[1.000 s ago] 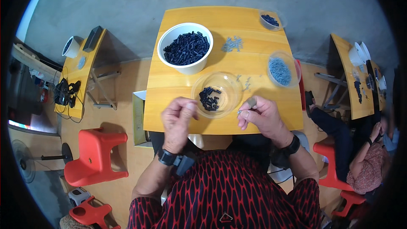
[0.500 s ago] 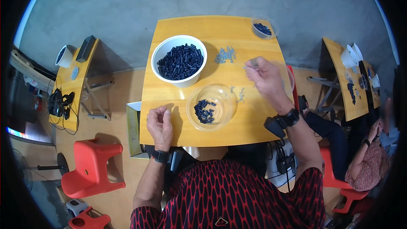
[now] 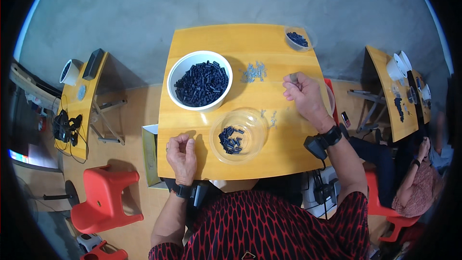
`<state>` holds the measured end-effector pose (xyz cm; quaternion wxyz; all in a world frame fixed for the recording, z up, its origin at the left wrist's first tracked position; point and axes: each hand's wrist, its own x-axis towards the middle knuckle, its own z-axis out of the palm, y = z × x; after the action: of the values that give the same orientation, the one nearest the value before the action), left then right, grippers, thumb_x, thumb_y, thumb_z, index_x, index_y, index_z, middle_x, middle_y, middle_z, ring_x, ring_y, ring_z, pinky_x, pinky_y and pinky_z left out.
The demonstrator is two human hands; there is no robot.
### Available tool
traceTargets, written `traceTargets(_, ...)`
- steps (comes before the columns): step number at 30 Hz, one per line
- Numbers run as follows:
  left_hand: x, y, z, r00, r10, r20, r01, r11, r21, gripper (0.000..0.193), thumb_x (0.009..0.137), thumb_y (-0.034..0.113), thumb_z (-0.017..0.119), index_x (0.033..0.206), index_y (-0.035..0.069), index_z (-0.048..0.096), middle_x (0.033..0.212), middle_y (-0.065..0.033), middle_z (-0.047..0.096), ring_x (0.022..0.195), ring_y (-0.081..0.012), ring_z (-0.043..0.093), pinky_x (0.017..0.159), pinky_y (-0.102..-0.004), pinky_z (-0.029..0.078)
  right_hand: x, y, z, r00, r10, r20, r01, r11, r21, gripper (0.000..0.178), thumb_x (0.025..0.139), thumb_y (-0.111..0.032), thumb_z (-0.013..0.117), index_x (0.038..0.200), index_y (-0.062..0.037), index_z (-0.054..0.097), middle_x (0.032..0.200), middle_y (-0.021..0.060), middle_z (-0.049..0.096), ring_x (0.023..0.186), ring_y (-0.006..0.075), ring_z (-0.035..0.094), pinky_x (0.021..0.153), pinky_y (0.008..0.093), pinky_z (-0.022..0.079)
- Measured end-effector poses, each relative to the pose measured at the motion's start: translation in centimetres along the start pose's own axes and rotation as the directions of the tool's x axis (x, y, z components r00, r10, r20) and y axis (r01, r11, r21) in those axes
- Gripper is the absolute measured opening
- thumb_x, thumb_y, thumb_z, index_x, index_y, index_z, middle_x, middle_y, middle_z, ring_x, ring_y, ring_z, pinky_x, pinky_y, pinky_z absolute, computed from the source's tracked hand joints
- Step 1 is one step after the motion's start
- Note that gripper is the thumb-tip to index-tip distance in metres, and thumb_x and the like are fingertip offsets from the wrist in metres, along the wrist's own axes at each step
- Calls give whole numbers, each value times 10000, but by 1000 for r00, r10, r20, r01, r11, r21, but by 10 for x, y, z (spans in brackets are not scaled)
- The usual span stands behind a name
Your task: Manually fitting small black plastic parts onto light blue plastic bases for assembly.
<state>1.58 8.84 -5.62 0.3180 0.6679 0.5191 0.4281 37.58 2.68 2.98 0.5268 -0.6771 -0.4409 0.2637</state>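
My right hand [image 3: 308, 97] is raised over the right side of the table, thumb and fingers pinched on a small silvery piece [image 3: 293, 78], too small to make out fully. Beyond it to the left lies a loose pile of small silvery screw-like pieces [image 3: 254, 72]. A few more such pieces [image 3: 273, 119] lie beside a clear plastic bowl [image 3: 261, 137] holding some short black tubes [image 3: 232, 140]. At the table's near left edge rests my left hand [image 3: 182, 158], fingers curled and the inside hidden. A white tub [image 3: 174, 94] full of black tubes stands behind it.
Another clear bowl [image 3: 311, 43] with dark pieces stands at the far right corner of the table [image 3: 231, 43]. A clear rim [image 3: 330, 94] shows behind my right hand. Red stools [image 3: 108, 200] stand around; a seated person [image 3: 416, 190] is at the right beside another table.
My right hand has shifted slightly right and down, and the silvery piece shows less between its fingers. The whole view has tilted slightly. My left hand stays put.
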Motion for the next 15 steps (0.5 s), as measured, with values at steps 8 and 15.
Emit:
traceTargets(8, -5, -6, 3, 1000, 12, 17, -11, 998, -55, 130, 891, 55, 697, 952, -20, 610, 893, -105, 611, 804, -192, 600, 739, -315, 514, 7, -36, -2, 994, -109, -16, 110, 988, 109, 157, 938, -27, 589, 1073, 52, 607, 898, 81, 655, 775, 113, 646, 694, 257, 524)
traceTargets(15, -5, -7, 0, 1000, -6, 10, 7, 999, -53, 127, 903, 61, 694, 964, -12, 610, 896, -84, 599, 781, -163, 609, 721, -299, 514, -138, -123, -46, 776, -605, -180, 365, 196, 910, 126, 932, -119, 576, 971, -12, 628, 853, 144, 649, 732, 254, 648, 729, 461, 549)
